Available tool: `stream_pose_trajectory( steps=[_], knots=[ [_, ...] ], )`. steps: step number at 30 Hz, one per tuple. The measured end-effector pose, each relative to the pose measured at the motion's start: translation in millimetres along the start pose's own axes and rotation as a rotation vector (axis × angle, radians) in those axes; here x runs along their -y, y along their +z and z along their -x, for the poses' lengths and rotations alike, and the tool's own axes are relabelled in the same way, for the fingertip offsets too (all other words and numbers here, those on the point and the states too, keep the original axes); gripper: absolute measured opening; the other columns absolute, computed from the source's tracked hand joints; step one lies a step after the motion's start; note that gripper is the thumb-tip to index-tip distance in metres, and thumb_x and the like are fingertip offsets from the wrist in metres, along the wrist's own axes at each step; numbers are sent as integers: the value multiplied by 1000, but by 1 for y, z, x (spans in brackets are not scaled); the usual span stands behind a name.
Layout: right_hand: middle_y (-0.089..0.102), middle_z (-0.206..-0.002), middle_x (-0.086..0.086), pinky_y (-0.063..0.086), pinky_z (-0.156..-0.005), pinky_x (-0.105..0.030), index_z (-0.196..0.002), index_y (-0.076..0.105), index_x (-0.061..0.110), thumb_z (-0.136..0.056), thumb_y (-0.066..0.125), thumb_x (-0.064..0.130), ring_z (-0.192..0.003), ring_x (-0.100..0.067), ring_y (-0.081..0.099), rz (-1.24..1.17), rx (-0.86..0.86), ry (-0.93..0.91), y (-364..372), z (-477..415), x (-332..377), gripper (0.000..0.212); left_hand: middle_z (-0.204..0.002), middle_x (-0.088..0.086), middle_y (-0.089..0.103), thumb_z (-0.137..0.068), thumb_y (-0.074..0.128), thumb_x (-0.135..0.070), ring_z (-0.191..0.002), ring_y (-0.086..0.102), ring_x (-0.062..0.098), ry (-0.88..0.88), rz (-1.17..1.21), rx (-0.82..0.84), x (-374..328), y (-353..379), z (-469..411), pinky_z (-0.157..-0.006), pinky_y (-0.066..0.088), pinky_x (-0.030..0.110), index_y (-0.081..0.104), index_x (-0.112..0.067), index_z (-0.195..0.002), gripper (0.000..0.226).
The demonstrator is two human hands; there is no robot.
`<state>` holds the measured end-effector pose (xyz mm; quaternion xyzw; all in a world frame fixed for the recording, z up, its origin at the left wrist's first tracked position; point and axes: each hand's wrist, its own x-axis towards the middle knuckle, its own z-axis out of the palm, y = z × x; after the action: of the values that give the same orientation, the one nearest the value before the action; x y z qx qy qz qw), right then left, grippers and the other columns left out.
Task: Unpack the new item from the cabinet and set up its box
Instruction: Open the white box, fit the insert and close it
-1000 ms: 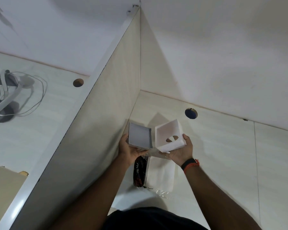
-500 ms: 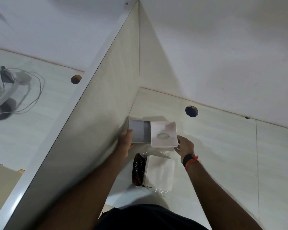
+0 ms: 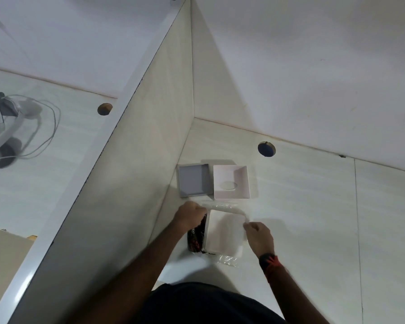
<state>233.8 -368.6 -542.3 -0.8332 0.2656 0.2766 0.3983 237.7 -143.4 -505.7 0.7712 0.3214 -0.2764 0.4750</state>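
Two box halves lie side by side on the cabinet shelf (image 3: 313,206): a grey tray (image 3: 193,180) on the left and a white tray (image 3: 230,182) with an oval cut-out on the right. Nearer to me lies a clear plastic bag (image 3: 223,232) holding a white packet and a dark red-and-black item (image 3: 195,238). My left hand (image 3: 191,215) is closed on the bag's upper left corner. My right hand (image 3: 258,237) pinches the bag's right edge. Both hands are apart from the two trays.
A tall divider panel (image 3: 136,174) rises just left of the trays and bag. A round cable hole (image 3: 266,148) sits behind the trays. In the left compartment lie a white headset with cables (image 3: 12,129) and another hole (image 3: 104,109).
Both hands set the grey and white trays down flat on the shelf, let go, and drew back to take hold of the plastic bag.
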Motion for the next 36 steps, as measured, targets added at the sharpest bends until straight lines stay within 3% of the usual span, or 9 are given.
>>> stream_pose_trajectory(
  steps=[3,6,9,12,15,21,25,32,36],
  knots=[
    [65,-125,-9,43,-95,-34,-125,61,8,-91,61,41,-117,-30,60,87,82,8,15,12,-10,48,-99,19,71,-85,63,-26,-103,67,34,-29,-68,102,2,19,12,-77,49,32,70,1,-92,29],
    [59,-130,-14,45,-97,-36,-134,52,5,-90,62,43,-118,-31,58,127,106,-40,27,19,-11,58,-112,13,69,-87,64,-20,-103,65,28,-117,10,182,9,34,19,-83,49,28,66,-2,-115,33],
    [53,-129,-13,47,-97,-40,-134,48,8,-89,64,40,-116,-33,57,159,118,-66,33,25,-9,57,-111,10,69,-82,68,-21,-100,66,26,-154,66,187,15,44,19,-87,56,35,63,-3,-120,42],
    [51,-128,-13,48,-97,-42,-134,47,10,-88,65,36,-113,-33,57,156,126,-70,34,26,-9,56,-104,9,64,-85,69,-16,-94,62,25,-169,95,139,13,46,20,-78,50,30,60,-2,-117,37],
    [50,-129,-13,48,-96,-39,-136,45,9,-87,66,35,-113,-33,57,135,133,-62,32,24,-10,59,-109,13,68,-82,72,-14,-95,64,27,-170,95,106,14,45,17,-79,52,31,61,2,-116,39],
    [59,-124,-12,52,-96,-43,-127,51,10,-79,72,33,-108,-30,60,77,144,-53,30,18,-18,57,-109,10,71,-71,80,-19,-99,67,26,-129,41,132,14,47,10,-84,54,32,67,-4,-116,49],
    [61,-121,-10,54,-92,-40,-127,51,10,-79,74,33,-107,-28,61,58,145,-71,32,15,-23,58,-110,5,66,-64,85,-25,-96,62,20,-125,-22,101,14,54,10,-83,53,30,59,-7,-116,61],
    [62,-119,-10,54,-88,-37,-122,52,10,-80,75,23,-103,-27,63,54,119,-94,33,14,-24,50,-138,15,47,-67,84,-30,-128,49,31,-102,-194,-6,13,64,11,-102,46,37,40,-3,-138,88],
    [63,-120,-11,54,-90,-40,-123,50,7,-79,74,22,-107,-29,63,76,115,-105,36,12,-23,52,-124,12,65,-60,82,-33,-109,64,27,-104,-139,25,9,59,7,-91,55,33,60,-6,-123,71]
  ],
)
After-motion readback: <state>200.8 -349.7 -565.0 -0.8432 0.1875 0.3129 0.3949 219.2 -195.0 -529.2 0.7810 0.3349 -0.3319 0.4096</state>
